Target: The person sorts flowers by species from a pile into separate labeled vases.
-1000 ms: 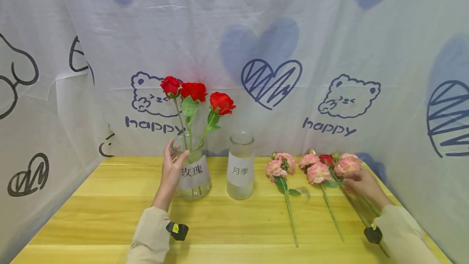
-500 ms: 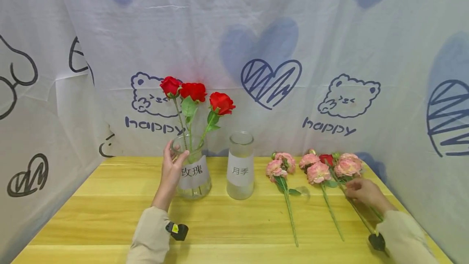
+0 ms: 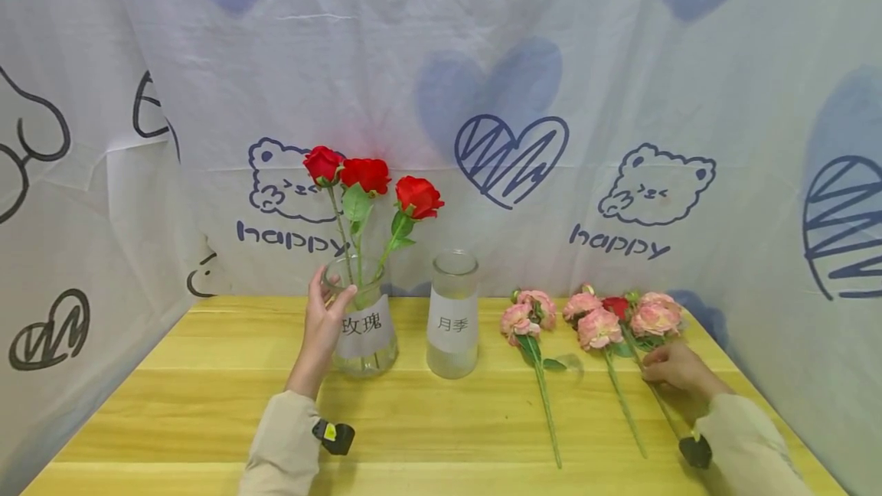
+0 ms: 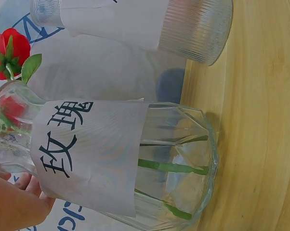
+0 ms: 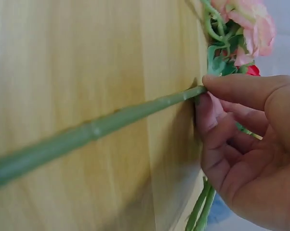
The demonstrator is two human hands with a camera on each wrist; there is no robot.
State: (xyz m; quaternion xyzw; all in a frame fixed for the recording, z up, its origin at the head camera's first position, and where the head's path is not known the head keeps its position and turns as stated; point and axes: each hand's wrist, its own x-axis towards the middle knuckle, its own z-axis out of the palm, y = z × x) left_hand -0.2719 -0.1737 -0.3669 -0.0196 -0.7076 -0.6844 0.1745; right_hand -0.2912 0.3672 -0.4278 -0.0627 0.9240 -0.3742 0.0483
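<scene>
The left hand (image 3: pixel 327 320) grips the vase (image 3: pixel 365 325) of three roses (image 3: pixel 366 176) while the right hand (image 3: pixel 682 370) pinches the stem (image 5: pixel 97 129) of a red rose (image 3: pixel 615 306) lying on the surface (image 3: pixel 482 419) among pink flowers (image 3: pixel 599 327), apparently at pick-up, the next move seemingly requiring a lift clear of them.

The wooden table (image 3: pixel 207 404) bears two glass vases (image 3: pixel 452 324), pink flowers (image 3: pixel 598 327) and, half hidden, apparently one red rose (image 3: pixel 616 306).
</scene>
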